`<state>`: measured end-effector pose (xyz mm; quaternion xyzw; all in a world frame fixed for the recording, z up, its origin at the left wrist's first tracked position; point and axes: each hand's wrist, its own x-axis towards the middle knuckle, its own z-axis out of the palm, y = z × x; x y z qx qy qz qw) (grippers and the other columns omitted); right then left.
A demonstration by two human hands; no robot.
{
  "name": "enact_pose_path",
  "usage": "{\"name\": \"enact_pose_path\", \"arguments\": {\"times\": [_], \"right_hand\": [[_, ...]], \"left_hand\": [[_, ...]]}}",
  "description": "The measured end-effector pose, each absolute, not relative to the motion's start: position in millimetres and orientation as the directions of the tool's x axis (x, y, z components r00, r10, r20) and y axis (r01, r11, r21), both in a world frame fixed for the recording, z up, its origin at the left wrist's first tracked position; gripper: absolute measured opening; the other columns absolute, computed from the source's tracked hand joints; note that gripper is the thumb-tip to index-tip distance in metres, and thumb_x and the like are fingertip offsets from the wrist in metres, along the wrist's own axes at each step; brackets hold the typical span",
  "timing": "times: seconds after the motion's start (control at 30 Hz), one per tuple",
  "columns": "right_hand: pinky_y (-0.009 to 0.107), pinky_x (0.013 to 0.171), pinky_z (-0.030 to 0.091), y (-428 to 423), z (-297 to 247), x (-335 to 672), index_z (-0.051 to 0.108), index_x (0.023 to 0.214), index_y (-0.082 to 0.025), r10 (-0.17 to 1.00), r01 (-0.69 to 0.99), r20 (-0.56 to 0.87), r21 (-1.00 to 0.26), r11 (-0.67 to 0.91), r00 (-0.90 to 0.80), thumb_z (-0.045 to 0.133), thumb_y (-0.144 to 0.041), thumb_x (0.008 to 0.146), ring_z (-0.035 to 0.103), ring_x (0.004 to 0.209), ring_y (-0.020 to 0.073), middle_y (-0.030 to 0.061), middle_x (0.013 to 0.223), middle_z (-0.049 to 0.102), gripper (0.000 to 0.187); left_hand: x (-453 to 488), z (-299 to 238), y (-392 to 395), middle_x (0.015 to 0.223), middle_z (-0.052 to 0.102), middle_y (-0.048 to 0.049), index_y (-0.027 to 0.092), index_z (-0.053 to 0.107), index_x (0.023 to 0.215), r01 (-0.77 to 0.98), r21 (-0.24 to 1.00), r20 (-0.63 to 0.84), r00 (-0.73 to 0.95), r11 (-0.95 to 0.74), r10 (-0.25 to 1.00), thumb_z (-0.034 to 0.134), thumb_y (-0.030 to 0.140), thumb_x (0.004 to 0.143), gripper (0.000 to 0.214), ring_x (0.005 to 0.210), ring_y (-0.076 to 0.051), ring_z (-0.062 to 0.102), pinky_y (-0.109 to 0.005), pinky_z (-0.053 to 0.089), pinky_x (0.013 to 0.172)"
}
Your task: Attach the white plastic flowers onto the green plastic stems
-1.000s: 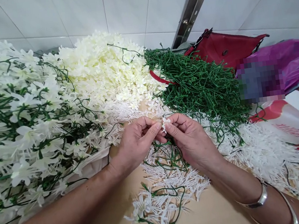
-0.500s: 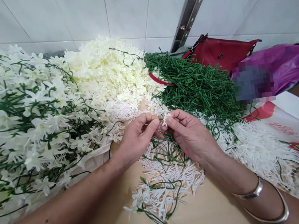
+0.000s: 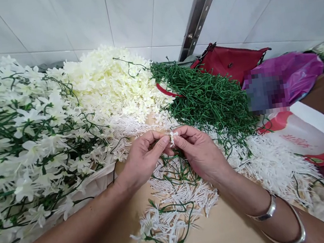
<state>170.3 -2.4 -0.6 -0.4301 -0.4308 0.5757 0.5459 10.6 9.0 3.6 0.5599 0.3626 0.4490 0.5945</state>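
My left hand (image 3: 144, 157) and my right hand (image 3: 203, 154) meet above the table, fingertips nearly touching. Between thumb and forefinger, my right hand pinches a small white artificial flower (image 3: 173, 136). The left thumb and forefinger are closed on a thin green stem at the flower's side, mostly hidden by the fingers. Beneath both hands lie loose green stems (image 3: 183, 170) and a scatter of white stamens (image 3: 186, 192). Closer to me, a white flower on a green stem (image 3: 147, 227) rests on the stamens.
Finished-looking white flowers with stems (image 3: 34, 150) fill the left side. Behind are cream petals (image 3: 115, 83) and a heap of green stems (image 3: 206, 95). White stamens (image 3: 268, 159) lie right, near a red bag (image 3: 231, 60), purple plastic bag (image 3: 302, 75) and printed bag (image 3: 301, 135).
The view has shifted slightly, so everything sits a little further left and lower. Both hands keep their pinch, and their fingertips are closer together around the white flower.
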Motion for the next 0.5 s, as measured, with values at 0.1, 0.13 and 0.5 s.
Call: {"name": "enact_pose_path", "arguments": {"times": [0.1,0.13,0.5], "right_hand": [[0.028,0.067,0.052,-2.4,1.7,166.6,0.068,0.077,-0.023,0.998,-0.275,-0.028,-0.96,-0.041,-0.049,0.09,-0.047,0.069,0.061,0.065,0.0131,-0.0033,0.069,0.068,0.034],[0.029,0.067,0.053,-2.2,2.2,165.5,0.067,0.077,-0.023,0.998,-0.273,-0.025,-0.961,-0.038,-0.051,0.089,-0.047,0.07,0.062,0.064,0.0131,-0.0033,0.069,0.069,0.034],[0.026,0.065,0.049,-1.3,6.2,173.4,0.063,0.082,-0.023,0.997,-0.119,0.069,-0.99,0.072,0.023,0.087,-0.041,0.075,0.058,0.065,0.0116,-0.0045,0.072,0.064,0.03]], "left_hand": [[11.4,3.3,8.3,0.068,0.068,-0.0006,0.015,0.066,0.078,-0.149,0.989,0.045,0.314,0.002,0.948,0.068,0.034,0.09,0.023,0.068,-0.013,0.065,-0.027,0.053,0.074],[11.5,2.9,8.5,0.068,0.069,-0.0007,0.015,0.066,0.078,-0.155,0.988,0.038,0.309,0.011,0.95,0.069,0.035,0.09,0.023,0.068,-0.013,0.065,-0.027,0.053,0.074],[11.1,5.7,11.4,0.07,0.066,0.0015,0.015,0.064,0.081,-0.206,0.977,0.027,0.36,0.052,0.933,0.067,0.031,0.092,0.02,0.065,-0.01,0.064,-0.025,0.053,0.07]]}}
